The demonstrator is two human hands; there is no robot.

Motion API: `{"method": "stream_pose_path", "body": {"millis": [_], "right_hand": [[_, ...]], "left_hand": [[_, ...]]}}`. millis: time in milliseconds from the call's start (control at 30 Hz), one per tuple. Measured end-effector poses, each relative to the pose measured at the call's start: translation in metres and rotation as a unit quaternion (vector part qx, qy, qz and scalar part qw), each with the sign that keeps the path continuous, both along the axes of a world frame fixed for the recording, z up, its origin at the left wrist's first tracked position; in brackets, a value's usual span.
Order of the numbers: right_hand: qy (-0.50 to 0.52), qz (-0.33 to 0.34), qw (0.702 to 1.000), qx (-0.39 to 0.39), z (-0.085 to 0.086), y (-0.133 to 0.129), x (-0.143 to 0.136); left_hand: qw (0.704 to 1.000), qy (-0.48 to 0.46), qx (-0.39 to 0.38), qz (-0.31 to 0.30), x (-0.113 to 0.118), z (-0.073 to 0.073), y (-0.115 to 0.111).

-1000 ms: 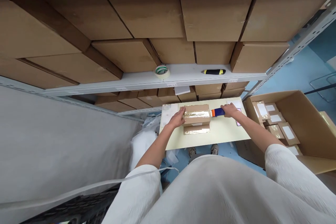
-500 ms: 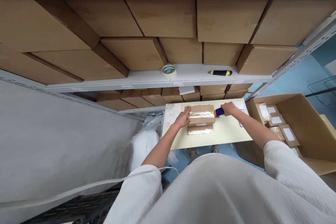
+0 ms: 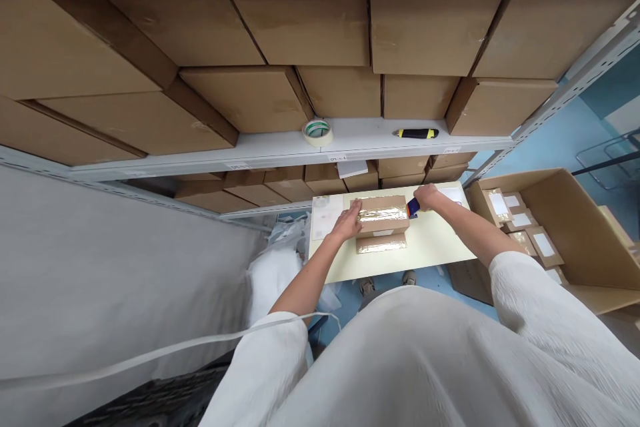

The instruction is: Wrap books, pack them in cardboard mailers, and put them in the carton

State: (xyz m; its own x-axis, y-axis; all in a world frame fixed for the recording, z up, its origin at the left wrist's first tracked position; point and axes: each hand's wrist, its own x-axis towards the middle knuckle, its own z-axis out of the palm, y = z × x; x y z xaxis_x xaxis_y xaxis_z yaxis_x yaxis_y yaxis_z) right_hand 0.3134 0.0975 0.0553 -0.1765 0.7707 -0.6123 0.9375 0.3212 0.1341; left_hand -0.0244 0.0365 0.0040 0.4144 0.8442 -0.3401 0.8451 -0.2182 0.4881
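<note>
A small cardboard box [image 3: 384, 211] with shiny clear tape along its top lies on the cream work board [image 3: 435, 244]. My left hand [image 3: 348, 220] holds its left end, fingers bent over the edge. At the right end, my right hand [image 3: 426, 197] grips a blue tool [image 3: 413, 205] with an orange part against the box; its exact kind is unclear. Just in front of the box lies another taped cardboard piece [image 3: 381, 244], and I cannot tell whether it is a flap or a separate box.
Large cartons [image 3: 315, 19] fill the shelf ahead. On its ledge [image 3: 360, 138] are a tape roll [image 3: 318, 133] and a yellow-black utility knife [image 3: 416, 134]. To the right stands a big open carton [image 3: 583, 233] holding several small labelled boxes. Clear plastic wrapping [image 3: 275, 273] sits left of the board.
The blue tool has tilted at the box's right end, and my right hand has shifted slightly left and up. My left hand keeps its place on the box. The whole view has shifted slightly.
</note>
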Motion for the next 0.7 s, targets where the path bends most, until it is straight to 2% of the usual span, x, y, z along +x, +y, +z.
{"method": "stream_pose_path", "body": {"millis": [100,200,300,433,567,700], "right_hand": [[0.008,0.013,1.0,0.017,-0.01,-0.014,-0.015],[-0.019,-0.005,0.999,-0.025,-0.024,-0.03,-0.018],[-0.009,-0.05,0.997,-0.05,-0.034,-0.038,0.006],[0.077,-0.186,0.974,-0.104,-0.042,-0.044,0.057],[0.157,-0.291,0.942,-0.059,-0.052,-0.067,0.088],[0.171,-0.307,0.936,-0.007,-0.069,-0.096,0.09]], "left_hand": [[1.0,0.0,-0.001,-0.001,0.001,0.001,-0.001],[1.0,0.004,-0.002,-0.001,0.002,0.001,-0.003],[1.0,0.007,-0.005,0.0,0.0,0.0,-0.002],[1.0,0.008,-0.009,0.004,-0.001,-0.001,-0.001],[1.0,0.011,-0.013,0.005,-0.001,0.001,-0.001],[1.0,0.014,-0.015,0.005,0.0,0.002,0.0]]}}
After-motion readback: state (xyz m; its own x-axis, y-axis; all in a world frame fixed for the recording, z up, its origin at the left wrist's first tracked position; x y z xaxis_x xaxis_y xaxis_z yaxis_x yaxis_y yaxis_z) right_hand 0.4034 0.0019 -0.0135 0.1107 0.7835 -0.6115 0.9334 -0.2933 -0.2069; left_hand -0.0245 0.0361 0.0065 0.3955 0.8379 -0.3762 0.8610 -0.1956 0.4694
